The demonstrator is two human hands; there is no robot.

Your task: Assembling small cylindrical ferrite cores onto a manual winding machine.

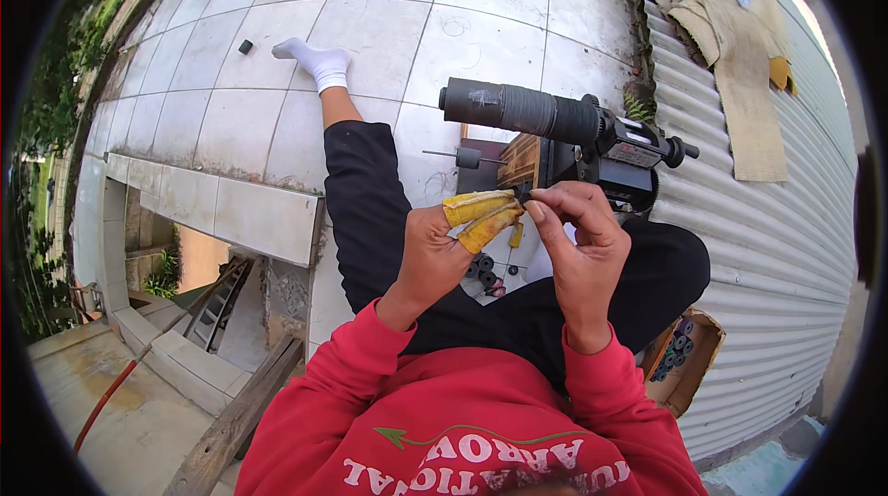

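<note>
My left hand (433,242) has yellow coverings on the thumb and a finger, and these pinch a small dark piece (523,191) too small to name. Close against it, my right hand (585,242) is closed in a pinch of thumb and forefinger. What lies between those right fingertips, if anything, is hidden. Both hands are held above my lap, just in front of a wooden block (524,159). A thin metal rod carrying a small dark cylinder (468,158) sticks out beside the block.
Beyond my hands stands a black motorised machine (629,154) with a long grey wrapped roller (546,113). Several black cylinders (483,269) lie between my legs. A cardboard box (689,376) of dark rolls sits at right, by corrugated sheeting (768,246). At left, the tiled floor has an opening (199,265).
</note>
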